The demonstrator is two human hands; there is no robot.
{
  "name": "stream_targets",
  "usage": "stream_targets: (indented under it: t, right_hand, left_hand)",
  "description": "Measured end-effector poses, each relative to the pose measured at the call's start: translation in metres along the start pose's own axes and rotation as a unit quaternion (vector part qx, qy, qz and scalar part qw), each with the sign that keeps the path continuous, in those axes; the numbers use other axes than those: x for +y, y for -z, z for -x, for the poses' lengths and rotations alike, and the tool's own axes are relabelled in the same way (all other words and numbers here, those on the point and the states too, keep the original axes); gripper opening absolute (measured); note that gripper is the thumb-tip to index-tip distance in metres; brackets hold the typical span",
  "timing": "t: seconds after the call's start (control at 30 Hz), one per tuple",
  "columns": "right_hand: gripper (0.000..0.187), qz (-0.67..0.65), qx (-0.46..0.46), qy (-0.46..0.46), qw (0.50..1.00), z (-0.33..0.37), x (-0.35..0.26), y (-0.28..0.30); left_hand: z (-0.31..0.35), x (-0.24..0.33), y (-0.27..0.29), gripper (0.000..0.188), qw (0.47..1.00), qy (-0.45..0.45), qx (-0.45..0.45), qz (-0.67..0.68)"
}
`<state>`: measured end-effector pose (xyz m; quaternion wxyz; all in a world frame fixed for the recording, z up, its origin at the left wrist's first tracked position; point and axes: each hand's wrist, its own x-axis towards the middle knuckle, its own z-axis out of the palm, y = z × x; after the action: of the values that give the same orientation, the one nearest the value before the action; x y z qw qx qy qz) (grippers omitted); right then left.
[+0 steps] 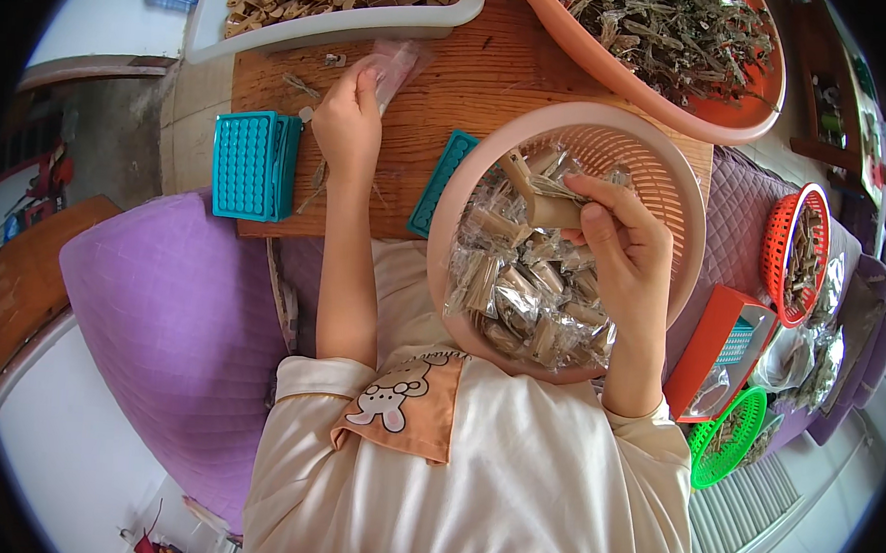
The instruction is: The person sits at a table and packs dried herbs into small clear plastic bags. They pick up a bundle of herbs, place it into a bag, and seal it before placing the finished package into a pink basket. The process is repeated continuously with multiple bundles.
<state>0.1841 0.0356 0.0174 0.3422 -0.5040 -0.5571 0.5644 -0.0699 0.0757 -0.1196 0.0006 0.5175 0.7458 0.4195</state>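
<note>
My left hand (347, 121) rests on the wooden board (494, 74) and pinches a small clear plastic bag (394, 64). My right hand (620, 248) is over a round pink basket (669, 178) on my lap and grips a tan rolled bundle (552, 207) with dried strands sticking out. The basket holds several clear-wrapped tan rolls (522, 291).
A white tray of tan rolls (327, 0) and a large orange bowl of dried stalks (676, 38) stand at the board's far edge. Teal perforated trays (253, 164) lie left. A purple cushion (170, 322) is at my left; red (795, 250) and green (730, 437) baskets at my right.
</note>
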Motion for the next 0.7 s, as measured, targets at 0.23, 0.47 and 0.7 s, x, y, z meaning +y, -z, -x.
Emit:
stream_targets:
  t: [0.23, 0.47, 0.7]
  right_hand:
    - [0.020, -0.015, 0.013, 0.005, 1.000, 0.001, 0.002, -0.001]
    - [0.018, 0.018, 0.025, 0.081, 0.996, -0.001, -0.014, 0.006]
    - [0.018, 0.058, 0.016, 0.161, 0.985, -0.004, -0.040, 0.003]
  left_hand:
    - [-0.005, 0.013, 0.010, 0.024, 0.980, 0.137, -0.070, 0.125]
    - [0.003, 0.057, 0.053, 0.019, 0.945, 0.117, -0.204, 0.227]
    - [0.017, 0.093, 0.096, 0.019, 0.864, 0.188, -0.331, 0.330]
